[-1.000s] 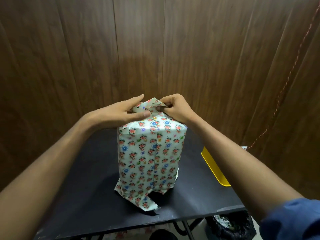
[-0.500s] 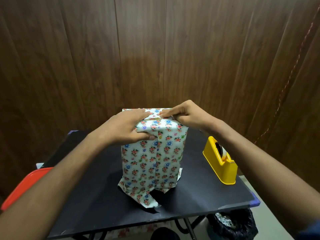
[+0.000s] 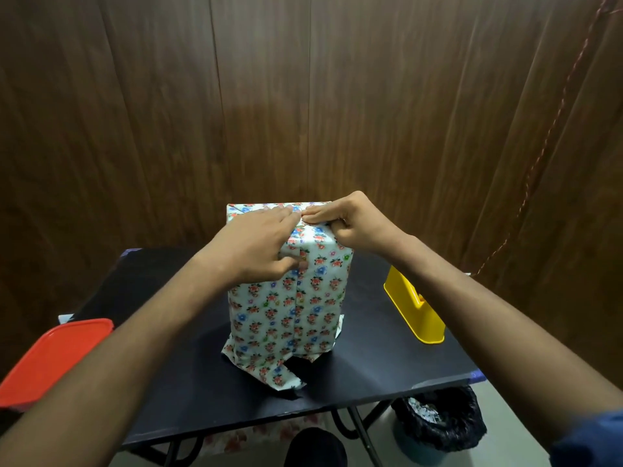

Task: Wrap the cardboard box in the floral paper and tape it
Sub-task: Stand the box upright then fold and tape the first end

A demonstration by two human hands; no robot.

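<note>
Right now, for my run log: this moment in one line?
left hand presses top fold | right hand pinches floral paper | tape dispenser untouched

A tall upright box wrapped in white paper printed with small red, blue and green flowers (image 3: 290,298) stands near the middle of a black table top (image 3: 387,365). The cardboard itself is hidden under the wrap. A vertical overlap seam runs down the near face. At the top, the paper is folded flat over the near edge, with creased flaps meeting near the centre. At the bottom, loose paper flares out past the base onto the table, with one ragged flap pointing toward the near edge.
</note>
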